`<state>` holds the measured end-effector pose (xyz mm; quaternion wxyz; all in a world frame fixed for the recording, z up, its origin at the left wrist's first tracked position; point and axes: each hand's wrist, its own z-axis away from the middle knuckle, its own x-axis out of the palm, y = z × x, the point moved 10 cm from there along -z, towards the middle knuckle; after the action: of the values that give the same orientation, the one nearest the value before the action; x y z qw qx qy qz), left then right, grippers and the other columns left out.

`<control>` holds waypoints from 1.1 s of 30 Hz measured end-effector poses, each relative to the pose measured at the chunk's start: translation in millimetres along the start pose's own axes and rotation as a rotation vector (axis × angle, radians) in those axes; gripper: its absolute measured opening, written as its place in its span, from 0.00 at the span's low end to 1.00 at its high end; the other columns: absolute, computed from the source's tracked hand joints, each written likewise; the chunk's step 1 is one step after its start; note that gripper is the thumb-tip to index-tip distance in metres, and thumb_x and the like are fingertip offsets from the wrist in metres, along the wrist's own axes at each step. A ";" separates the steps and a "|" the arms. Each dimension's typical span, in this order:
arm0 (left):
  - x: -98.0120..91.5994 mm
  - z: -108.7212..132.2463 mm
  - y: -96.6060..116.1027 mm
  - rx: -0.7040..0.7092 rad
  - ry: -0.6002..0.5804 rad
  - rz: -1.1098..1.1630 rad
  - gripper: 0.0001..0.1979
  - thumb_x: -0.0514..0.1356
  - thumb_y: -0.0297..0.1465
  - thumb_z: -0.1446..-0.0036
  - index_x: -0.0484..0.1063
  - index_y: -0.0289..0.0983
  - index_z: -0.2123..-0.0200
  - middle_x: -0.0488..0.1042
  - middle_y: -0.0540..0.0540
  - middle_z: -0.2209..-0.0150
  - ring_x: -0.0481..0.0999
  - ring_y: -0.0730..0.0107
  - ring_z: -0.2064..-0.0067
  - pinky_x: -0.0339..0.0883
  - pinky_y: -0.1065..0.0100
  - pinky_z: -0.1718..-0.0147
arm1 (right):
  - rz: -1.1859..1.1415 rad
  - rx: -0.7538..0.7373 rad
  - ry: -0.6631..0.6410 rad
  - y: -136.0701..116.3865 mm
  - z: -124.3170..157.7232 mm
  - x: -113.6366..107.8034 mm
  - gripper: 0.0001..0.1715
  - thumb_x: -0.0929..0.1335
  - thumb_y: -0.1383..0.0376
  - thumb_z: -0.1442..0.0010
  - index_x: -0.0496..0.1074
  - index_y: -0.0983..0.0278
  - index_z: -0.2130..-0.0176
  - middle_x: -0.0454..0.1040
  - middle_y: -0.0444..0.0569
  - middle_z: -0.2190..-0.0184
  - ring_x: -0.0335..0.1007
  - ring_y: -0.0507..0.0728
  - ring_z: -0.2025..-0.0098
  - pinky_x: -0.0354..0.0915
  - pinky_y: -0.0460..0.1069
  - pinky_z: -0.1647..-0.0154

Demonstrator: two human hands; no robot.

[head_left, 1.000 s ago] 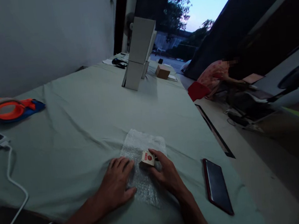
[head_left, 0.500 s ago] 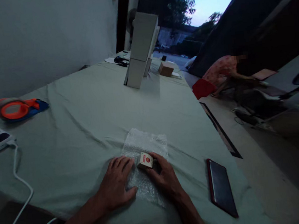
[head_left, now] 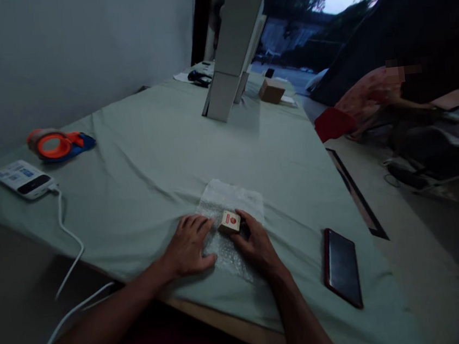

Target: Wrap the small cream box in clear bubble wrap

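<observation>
A small pale box (head_left: 230,222) with a red print on top sits on a sheet of bubble wrap (head_left: 232,193). From its right side my right hand (head_left: 257,243) grips it between thumb and fingers. My left hand (head_left: 192,244) lies flat, fingers spread, at the left edge of the bubble wrap, with its fingertips a little short of the box. The bubble wrap rests on a pale green tablecloth (head_left: 148,142) close to the table's front edge.
A phone (head_left: 342,267) lies to the right. On the left are an orange and blue tape dispenser (head_left: 56,145) and a white device (head_left: 25,180) with a cable. Tall pale boxes (head_left: 235,34) and a brown box (head_left: 272,90) stand farther back. Another person (head_left: 373,94) bends at the right.
The view has tilted down and turned slightly left, so everything sits higher left-to-right shifted in it. Both hands and the small box keep the same placement on the bubble wrap.
</observation>
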<state>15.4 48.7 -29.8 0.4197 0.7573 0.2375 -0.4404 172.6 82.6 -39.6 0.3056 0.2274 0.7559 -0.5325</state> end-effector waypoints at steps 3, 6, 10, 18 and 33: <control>-3.7 -1.2 -1.0 -0.005 0.008 0.002 0.38 0.63 0.39 0.53 0.57 0.35 0.40 0.66 0.38 0.44 0.62 0.51 0.42 0.49 0.51 0.40 | 0.003 -0.014 -0.005 -2.0 -1.9 1.6 0.33 0.69 0.62 0.44 0.62 0.62 0.40 0.70 0.56 0.44 0.66 0.65 0.43 0.59 0.63 0.41; -5.1 -1.1 -1.5 -0.001 0.015 0.007 0.37 0.62 0.39 0.53 0.57 0.36 0.40 0.66 0.39 0.44 0.62 0.52 0.43 0.50 0.51 0.40 | -0.001 -0.021 0.008 -3.3 -2.9 1.4 0.33 0.69 0.62 0.44 0.63 0.62 0.41 0.70 0.56 0.44 0.66 0.65 0.44 0.61 0.62 0.42; -4.6 -0.8 -1.8 0.009 0.017 -0.005 0.35 0.62 0.38 0.52 0.59 0.36 0.41 0.67 0.39 0.44 0.63 0.52 0.43 0.51 0.52 0.41 | -0.002 -0.031 0.022 -5.3 -4.4 0.6 0.32 0.69 0.61 0.45 0.64 0.62 0.42 0.71 0.56 0.45 0.67 0.65 0.45 0.60 0.62 0.42; -2.1 -1.8 -5.4 0.005 0.013 -0.018 0.35 0.63 0.39 0.53 0.60 0.37 0.41 0.67 0.39 0.44 0.63 0.53 0.42 0.51 0.53 0.40 | -0.008 -0.025 0.005 -3.6 -7.6 2.2 0.32 0.69 0.59 0.46 0.65 0.63 0.43 0.72 0.57 0.46 0.69 0.65 0.47 0.62 0.63 0.44; -3.2 -1.1 -1.2 0.018 0.049 -0.040 0.36 0.63 0.38 0.53 0.58 0.37 0.41 0.67 0.39 0.44 0.64 0.52 0.43 0.52 0.52 0.41 | -0.145 -0.028 0.003 -6.2 -4.7 -3.3 0.38 0.69 0.63 0.48 0.61 0.62 0.40 0.70 0.56 0.44 0.68 0.63 0.46 0.62 0.60 0.43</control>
<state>13.4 50.3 -27.3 0.3982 0.7667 0.2587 -0.4320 169.8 84.9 -31.9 0.2681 0.1685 0.7783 -0.5422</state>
